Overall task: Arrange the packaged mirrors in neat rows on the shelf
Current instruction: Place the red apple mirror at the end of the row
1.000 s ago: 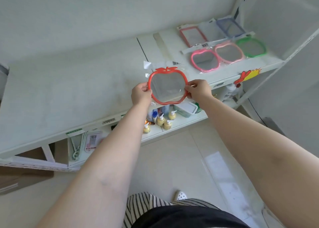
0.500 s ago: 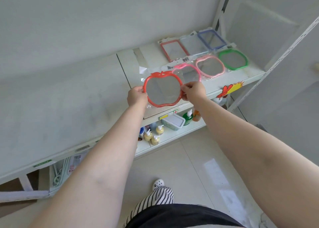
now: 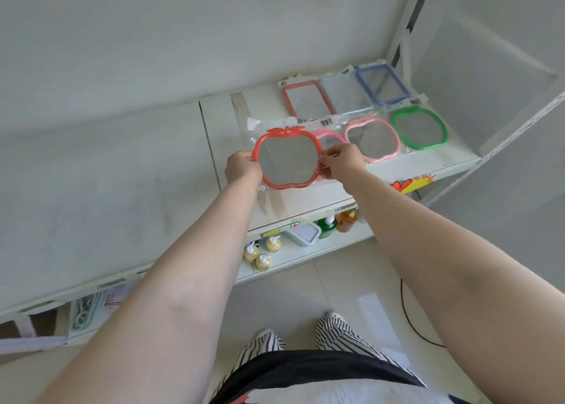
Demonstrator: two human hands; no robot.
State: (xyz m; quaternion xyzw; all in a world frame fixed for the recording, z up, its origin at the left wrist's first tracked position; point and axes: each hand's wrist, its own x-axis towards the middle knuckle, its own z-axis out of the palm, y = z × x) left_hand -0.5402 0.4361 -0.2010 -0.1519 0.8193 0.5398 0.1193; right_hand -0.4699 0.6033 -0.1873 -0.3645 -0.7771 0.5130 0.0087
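Note:
I hold a red apple-shaped packaged mirror (image 3: 287, 159) just above the white shelf (image 3: 428, 166). My left hand (image 3: 243, 168) grips its left rim and my right hand (image 3: 342, 162) pinches its right rim. Behind it lies a pink apple mirror (image 3: 328, 137), mostly hidden. To the right lie another pink apple mirror (image 3: 371, 139) and a green one (image 3: 420, 128). The back row holds a red rectangular mirror (image 3: 307, 99), a pale clear-framed one (image 3: 347, 94) and a blue one (image 3: 382, 84).
The shelf's left stretch (image 3: 107, 171) is bare white board. A lower shelf holds yellow pump bottles (image 3: 263, 252), a lidded white box (image 3: 302, 234), a green bottle (image 3: 327, 226) and an orange bottle (image 3: 347, 220). A white upright post (image 3: 406, 15) stands at right.
Both hands have carried the red apple mirror forward over the shelf, toward the row of apple mirrors, and it now overlaps the nearest pink one.

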